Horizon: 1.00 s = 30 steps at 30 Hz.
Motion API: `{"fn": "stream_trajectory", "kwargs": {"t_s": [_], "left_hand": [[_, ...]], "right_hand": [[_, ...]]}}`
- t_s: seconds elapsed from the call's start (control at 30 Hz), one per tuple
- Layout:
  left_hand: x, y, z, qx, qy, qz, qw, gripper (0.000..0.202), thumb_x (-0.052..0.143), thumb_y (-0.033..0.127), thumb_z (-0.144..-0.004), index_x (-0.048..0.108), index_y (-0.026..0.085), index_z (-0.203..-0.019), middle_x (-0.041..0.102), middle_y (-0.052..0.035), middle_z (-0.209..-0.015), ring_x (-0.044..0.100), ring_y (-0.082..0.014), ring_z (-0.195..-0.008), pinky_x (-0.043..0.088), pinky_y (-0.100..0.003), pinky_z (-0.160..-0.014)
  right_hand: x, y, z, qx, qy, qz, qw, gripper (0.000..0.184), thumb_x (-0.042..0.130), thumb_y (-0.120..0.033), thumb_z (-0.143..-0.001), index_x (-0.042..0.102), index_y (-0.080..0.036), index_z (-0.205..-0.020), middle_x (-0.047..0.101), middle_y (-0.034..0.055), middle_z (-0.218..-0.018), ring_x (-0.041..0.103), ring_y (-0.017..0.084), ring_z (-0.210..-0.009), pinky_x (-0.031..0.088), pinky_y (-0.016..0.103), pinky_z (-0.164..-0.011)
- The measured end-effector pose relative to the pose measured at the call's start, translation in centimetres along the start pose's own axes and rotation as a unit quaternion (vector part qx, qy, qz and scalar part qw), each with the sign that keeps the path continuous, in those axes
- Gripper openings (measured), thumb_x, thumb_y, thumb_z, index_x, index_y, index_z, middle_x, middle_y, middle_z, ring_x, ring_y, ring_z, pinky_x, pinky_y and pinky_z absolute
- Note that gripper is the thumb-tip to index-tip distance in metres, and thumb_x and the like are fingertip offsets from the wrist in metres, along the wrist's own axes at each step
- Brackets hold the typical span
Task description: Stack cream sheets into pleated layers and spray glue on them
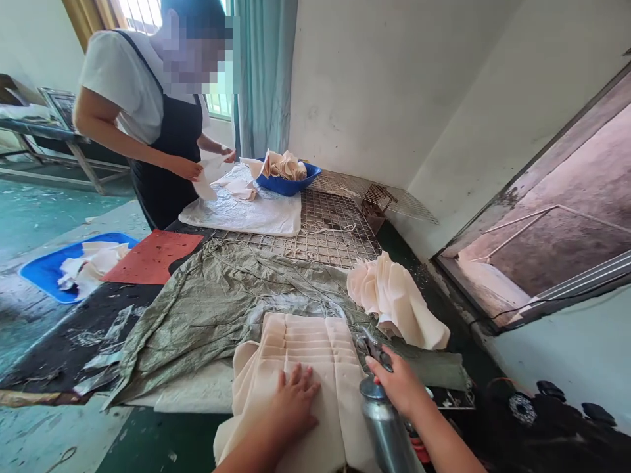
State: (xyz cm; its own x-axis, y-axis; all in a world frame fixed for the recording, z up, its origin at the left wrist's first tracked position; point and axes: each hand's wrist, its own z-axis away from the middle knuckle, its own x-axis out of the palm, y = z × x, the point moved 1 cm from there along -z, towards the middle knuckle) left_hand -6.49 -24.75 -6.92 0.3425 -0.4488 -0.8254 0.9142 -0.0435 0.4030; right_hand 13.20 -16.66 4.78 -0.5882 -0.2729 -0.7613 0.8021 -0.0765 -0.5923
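Workbench, grey sheet laid over it: near edge, cream pleated cloth (300, 368) pinned under flat, spread left hand (294, 401); right hand (400, 384) closed on metal spray can (387, 427) just right; risk, nozzle drifting onto fingers, or cloth slipping and pleats shifting.

Before you stands a dark worktable (64, 355) with a wire-mesh grid panel (325, 226) at its far end. On it lie a crumpled grey-green woven sack (211, 309), a flat red perforated sheet (152, 256), a white plastic sack (246, 210), a blue plastic basin (288, 184) and silvery tape scraps (106, 345).
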Motion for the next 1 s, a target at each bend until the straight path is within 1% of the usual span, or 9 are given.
{"fn": "stream_trajectory", "kwargs": {"t_s": [0.07,0.17,0.37,0.47,0.63,0.7,0.8,0.87,1.0], "left_hand": [[-0.2,0.1,0.0,0.0,0.0,0.001,1.0,0.068,0.054,0.043,-0.071,0.038,0.027,-0.135,0.023,-0.0073,-0.151,0.01,-0.0348,-0.138,0.008,-0.066,-0.105],[-0.3,0.1,0.0,-0.007,-0.006,0.005,1.0,0.068,0.054,0.044,-0.071,0.038,0.028,-0.135,0.022,-0.0061,-0.151,0.009,-0.0345,-0.138,0.007,-0.065,-0.105],[-0.5,0.0,0.4,-0.001,0.007,0.005,1.0,0.068,0.055,0.045,-0.071,0.039,0.026,-0.135,0.025,-0.0068,-0.15,0.013,-0.0334,-0.138,0.01,-0.062,-0.107],[-0.8,-0.3,0.9,0.015,0.016,0.008,1.0,0.063,0.051,0.042,-0.075,0.041,0.022,-0.134,0.032,-0.0091,-0.147,0.018,-0.033,-0.137,0.015,-0.059,-0.108],[-1.2,-0.7,1.7,0.056,0.05,0.015,0.997,0.045,0.04,0.032,-0.084,0.049,0.025,-0.127,0.045,-0.0066,-0.139,0.029,-0.0303,-0.133,0.018,-0.052,-0.109],[-1.1,-0.9,1.7,0.056,0.048,0.014,0.997,0.046,0.041,0.031,-0.083,0.049,0.026,-0.128,0.044,-0.0066,-0.14,0.028,-0.0301,-0.133,0.018,-0.052,-0.109],[-1.1,-0.9,1.5,0.047,0.024,0.001,0.999,0.057,0.051,0.036,-0.077,0.043,0.023,-0.132,0.036,-0.0097,-0.144,0.023,-0.0313,-0.135,0.02,-0.055,-0.107],[-1.3,-0.9,1.4,0.045,0.013,-0.007,0.999,0.063,0.055,0.038,-0.073,0.042,0.023,-0.133,0.03,-0.0104,-0.147,0.02,-0.0315,-0.137,0.019,-0.057,-0.108],[-2.1,-0.6,1.5,0.035,-0.009,-0.006,0.999,0.061,0.053,0.035,-0.074,0.043,0.021,-0.132,0.026,-0.0103,-0.149,0.018,-0.0308,-0.138,0.018,-0.057,-0.108]], "right_hand": [[-0.2,1.0,0.3,-0.005,0.004,0.003,1.0,0.047,0.048,-0.045,-0.077,0.059,-0.022,-0.116,0.068,0.003,-0.07,0.065,0.024,-0.073,0.047,0.033,-0.067],[0.2,0.4,1.3,-0.024,-0.002,0.001,1.0,0.046,0.047,-0.044,-0.077,0.059,-0.021,-0.115,0.069,0.0036,-0.074,0.065,0.024,-0.075,0.047,0.033,-0.069],[2.0,-5.2,3.1,-0.138,-0.081,-0.032,0.987,0.043,0.045,-0.037,-0.079,0.059,-0.019,-0.116,0.069,0.0072,-0.096,0.062,0.025,-0.093,0.046,0.033,-0.08],[2.8,-7.8,3.7,-0.199,-0.116,-0.03,0.973,0.041,0.047,-0.03,-0.079,0.057,-0.02,-0.117,0.066,0.008,-0.108,0.06,0.024,-0.1,0.044,0.032,-0.087],[3.7,-9.8,4.4,-0.265,-0.168,-0.042,0.949,0.04,0.05,-0.028,-0.079,0.057,-0.021,-0.118,0.066,0.0064,-0.109,0.06,0.023,-0.1,0.043,0.032,-0.09],[3.7,-9.6,4.4,-0.259,-0.171,-0.044,0.95,0.04,0.05,-0.027,-0.079,0.058,-0.021,-0.118,0.066,0.0067,-0.109,0.06,0.023,-0.1,0.043,0.032,-0.089],[3.3,-8.2,4.2,-0.226,-0.15,-0.044,0.961,0.04,0.049,-0.027,-0.079,0.058,-0.021,-0.117,0.066,0.0076,-0.11,0.06,0.023,-0.1,0.044,0.032,-0.088],[2.8,-6.6,3.9,-0.195,-0.124,-0.041,0.972,0.042,0.049,-0.029,-0.078,0.058,-0.019,-0.118,0.065,0.0088,-0.112,0.059,0.024,-0.102,0.043,0.034,-0.09],[1.6,-2.4,3.0,-0.126,-0.057,-0.034,0.99,0.045,0.047,-0.036,-0.079,0.057,-0.02,-0.119,0.068,0.0077,-0.105,0.061,0.025,-0.097,0.045,0.036,-0.086]]}}
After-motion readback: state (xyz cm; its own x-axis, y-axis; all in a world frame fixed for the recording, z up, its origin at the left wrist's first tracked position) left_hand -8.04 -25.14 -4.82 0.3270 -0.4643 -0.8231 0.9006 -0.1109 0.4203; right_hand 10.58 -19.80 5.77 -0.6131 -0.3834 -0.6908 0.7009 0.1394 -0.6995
